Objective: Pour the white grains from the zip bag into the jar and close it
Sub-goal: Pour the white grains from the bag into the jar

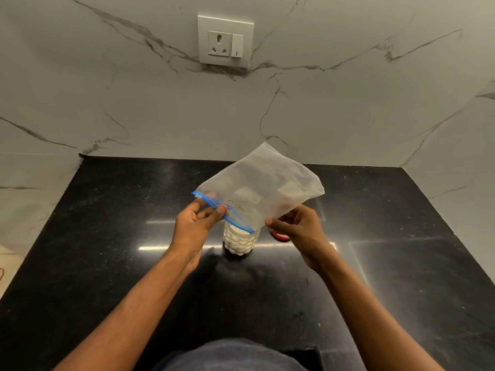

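A frosted zip bag (263, 183) with a blue zip strip is held tilted above a small clear jar (241, 243), its zip end pointing down at the jar's mouth. The bag looks flat and nearly empty. White grains fill the jar almost to the top, and the jar stands upright on the black counter (107, 236). My left hand (197, 223) pinches the blue zip edge. My right hand (300, 228) grips the bag's lower side edge. A red lid (280, 236) lies on the counter just right of the jar, partly hidden behind my right hand.
White marble walls enclose the counter at the back and on both sides. A wall socket with a switch (225, 41) sits high on the back wall. Bright light reflections streak the counter around the jar.
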Demonstrator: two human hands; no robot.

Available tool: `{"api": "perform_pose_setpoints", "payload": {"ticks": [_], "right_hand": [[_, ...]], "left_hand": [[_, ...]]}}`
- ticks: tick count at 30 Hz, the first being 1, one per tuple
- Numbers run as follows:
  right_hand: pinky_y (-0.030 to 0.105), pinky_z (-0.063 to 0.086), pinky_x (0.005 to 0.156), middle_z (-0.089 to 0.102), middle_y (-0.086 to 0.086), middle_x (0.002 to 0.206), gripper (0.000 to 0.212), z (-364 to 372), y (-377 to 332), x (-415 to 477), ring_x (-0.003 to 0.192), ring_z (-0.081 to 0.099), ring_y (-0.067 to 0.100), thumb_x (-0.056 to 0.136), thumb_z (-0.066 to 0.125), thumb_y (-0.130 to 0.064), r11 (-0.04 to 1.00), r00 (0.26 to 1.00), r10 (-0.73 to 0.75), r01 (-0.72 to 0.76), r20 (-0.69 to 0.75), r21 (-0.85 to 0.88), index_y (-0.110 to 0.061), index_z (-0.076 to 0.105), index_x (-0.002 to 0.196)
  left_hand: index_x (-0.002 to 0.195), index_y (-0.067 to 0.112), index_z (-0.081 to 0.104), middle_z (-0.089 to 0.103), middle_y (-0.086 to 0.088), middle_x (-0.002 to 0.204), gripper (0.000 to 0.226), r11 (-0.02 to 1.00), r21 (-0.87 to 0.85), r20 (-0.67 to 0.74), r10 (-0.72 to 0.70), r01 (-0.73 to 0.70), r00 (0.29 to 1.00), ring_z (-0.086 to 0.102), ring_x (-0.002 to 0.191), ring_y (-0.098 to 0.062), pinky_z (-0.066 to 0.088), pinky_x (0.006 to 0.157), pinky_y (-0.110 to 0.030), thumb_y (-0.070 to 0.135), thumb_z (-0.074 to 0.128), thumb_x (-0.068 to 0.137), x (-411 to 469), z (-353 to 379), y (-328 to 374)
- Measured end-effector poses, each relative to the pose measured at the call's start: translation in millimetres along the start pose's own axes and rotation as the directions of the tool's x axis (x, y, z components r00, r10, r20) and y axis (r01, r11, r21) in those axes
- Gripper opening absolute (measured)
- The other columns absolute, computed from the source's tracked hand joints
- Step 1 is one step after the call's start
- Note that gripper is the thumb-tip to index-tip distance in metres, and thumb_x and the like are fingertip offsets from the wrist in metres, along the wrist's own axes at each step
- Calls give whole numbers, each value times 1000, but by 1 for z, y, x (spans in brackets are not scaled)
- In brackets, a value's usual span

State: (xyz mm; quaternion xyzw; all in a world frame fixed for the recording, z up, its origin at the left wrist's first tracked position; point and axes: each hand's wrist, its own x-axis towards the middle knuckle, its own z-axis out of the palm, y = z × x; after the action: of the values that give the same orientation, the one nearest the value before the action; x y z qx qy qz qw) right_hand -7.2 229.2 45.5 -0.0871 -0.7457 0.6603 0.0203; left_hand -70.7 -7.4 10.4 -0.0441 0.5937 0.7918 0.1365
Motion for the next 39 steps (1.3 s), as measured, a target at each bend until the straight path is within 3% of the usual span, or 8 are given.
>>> {"api": "perform_pose_setpoints", "payload": {"ticks": [2, 6, 14, 20, 23, 27, 34, 39], "right_hand": [[44, 63, 88, 82, -2, 99, 24, 12, 5, 5, 96, 77, 24, 87, 81, -6, 998, 993, -57, 55, -103, -22, -27, 77, 99], [23, 62, 81, 78, -8, 107, 43, 30, 11, 12, 105, 73, 14, 84, 85, -15, 999, 985, -7, 15, -174, 42, -26, 67, 122], [45, 65, 87, 82, 3, 94, 22, 10, 0, 15, 90, 79, 22, 88, 78, 1, 991, 972, -107, 120, -209, 51, -20, 78, 94], [18, 61, 78, 79, -9, 106, 39, 16, 4, 16, 103, 75, 11, 86, 81, -7, 996, 986, -62, 71, -156, 53, -22, 69, 119], [9, 55, 65, 77, -27, 90, 35, 21, 4, 14, 92, 73, -5, 87, 81, -8, 998, 989, -36, 42, -141, 40, -37, 68, 101], [23, 62, 75, 80, -9, 94, 34, 7, -3, 17, 95, 77, 12, 88, 81, -13, 991, 973, -129, 135, -194, 18, -47, 75, 89], [22, 62, 87, 77, -17, 105, 50, 7, -1, 19, 101, 74, 1, 79, 88, -18, 995, 984, -76, 86, -161, 56, -40, 61, 116], [26, 62, 76, 79, -1, 105, 41, -18, -32, 16, 95, 77, 16, 73, 93, -19, 961, 951, -207, 241, -229, 133, -24, 74, 110]], "left_hand": [[131, 14, 69, 83, -5, 115, 39, 1000, 5, 6, 2, -2, 1000, 78, 111, -17, 54, 97, -29, 6, 78, 93, -2, 2, 2], [128, 20, 70, 83, -1, 117, 35, 1000, 17, 24, 1, -1, 1000, 78, 111, -14, 54, 93, -27, 9, 76, 95, -5, 5, 6], [124, 16, 71, 84, -4, 112, 33, 999, 11, -5, 32, -32, 999, 79, 106, -14, 60, 80, -17, 3, 75, 94, -5, 0, 12], [120, 14, 72, 84, -3, 110, 29, 1000, -9, -19, 25, -25, 1000, 79, 106, -15, 57, 87, -20, 4, 76, 93, -8, 8, 9], [119, 15, 72, 84, -2, 108, 27, 1000, 16, -12, 16, -16, 1000, 79, 104, -12, 53, 91, -24, 8, 77, 94, -9, 10, 7], [125, 17, 71, 83, -4, 113, 34, 999, -7, -15, 36, -36, 999, 79, 108, -16, 60, 84, -20, 8, 77, 93, -3, 0, 13], [122, 22, 72, 84, 2, 111, 34, 997, 23, -19, 75, -74, 997, 79, 106, -12, 59, 76, -12, 5, 77, 93, -7, 6, 13], [116, 25, 73, 85, 6, 104, 30, 990, 70, -32, 129, -126, 991, 80, 101, -9, 58, 74, -9, 5, 77, 94, -12, 5, 16]]}}
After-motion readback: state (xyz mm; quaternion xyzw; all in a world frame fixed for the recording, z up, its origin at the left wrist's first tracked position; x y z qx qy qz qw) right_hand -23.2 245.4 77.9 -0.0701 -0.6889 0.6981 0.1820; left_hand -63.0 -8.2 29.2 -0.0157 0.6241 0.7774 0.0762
